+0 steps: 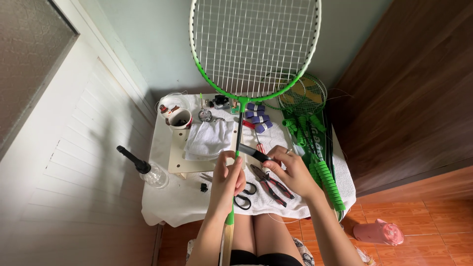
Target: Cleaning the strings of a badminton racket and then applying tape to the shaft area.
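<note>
Left hand [227, 178] is wrapped tight round the bare wooden handle of the racket [240, 123], upright over the table [187, 202], while the right hand [290, 170] pinches a dark strip of grip tape [253, 153] against the shaft. If that pinch slackens the tape could prob. spring loose or wrinkle (scissors and pliers lie just below). Mug [180, 118] at the back: contents can't be made out; clear bottle [148, 171] on its side looks empty.

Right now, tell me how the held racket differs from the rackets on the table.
The held racket stands upright, gripped by the left hand and touched by the right hand; the table rackets lie flat, untouched. The held racket's handle looks bare wood, theirs are wrapped in green grip. Its frame is white and green, theirs darker. All are strung.
</note>
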